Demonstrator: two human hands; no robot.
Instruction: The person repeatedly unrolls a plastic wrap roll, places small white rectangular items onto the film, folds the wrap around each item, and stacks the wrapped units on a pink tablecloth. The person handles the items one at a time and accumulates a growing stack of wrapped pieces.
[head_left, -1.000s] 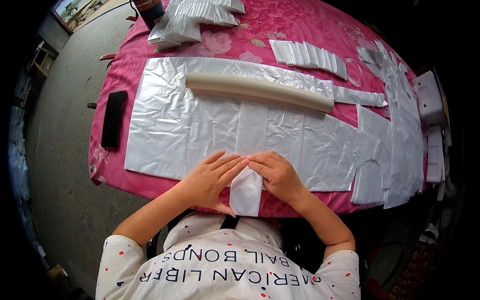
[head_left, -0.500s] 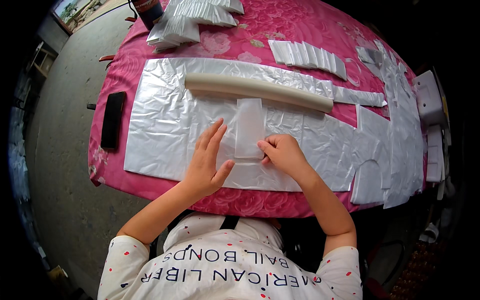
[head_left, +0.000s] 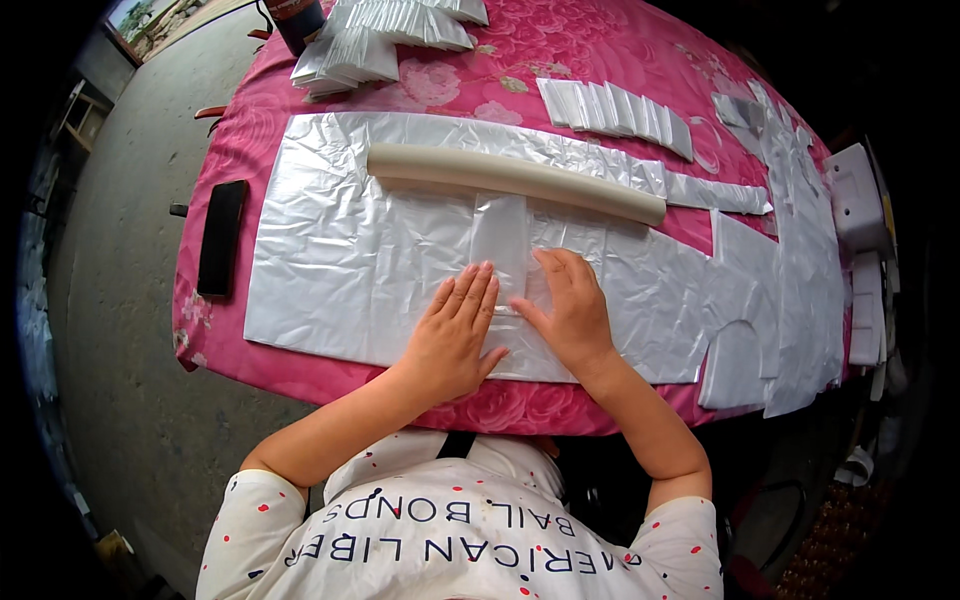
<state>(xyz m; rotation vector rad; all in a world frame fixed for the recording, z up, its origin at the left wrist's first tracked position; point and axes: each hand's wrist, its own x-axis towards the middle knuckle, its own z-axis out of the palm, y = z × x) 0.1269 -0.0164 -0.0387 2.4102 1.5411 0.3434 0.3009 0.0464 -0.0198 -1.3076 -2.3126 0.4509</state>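
Observation:
A small folded rectangle of translucent plastic (head_left: 499, 232) lies on a wide spread of silvery plastic sheeting (head_left: 320, 260). My left hand (head_left: 452, 335) rests with its fingers stretched out, fingertips on the rectangle's lower left part. Beside its lower right edge is my right hand (head_left: 570, 310), thumb and fingers apart and nothing between them. Just beyond the rectangle's far end lies a long beige tube (head_left: 515, 183), set crosswise on the sheeting.
Folded plastic packets stand in a row (head_left: 615, 113) at the back right, and more packets (head_left: 350, 62) are piled at the back left. A black phone (head_left: 221, 240) lies near the left table edge. Loose sheeting (head_left: 808, 270) covers the right end of the pink tablecloth (head_left: 440, 402).
My left hand has moved right and come down onto the plastic rectangle. My right hand has let go of its edge and spread its fingers.

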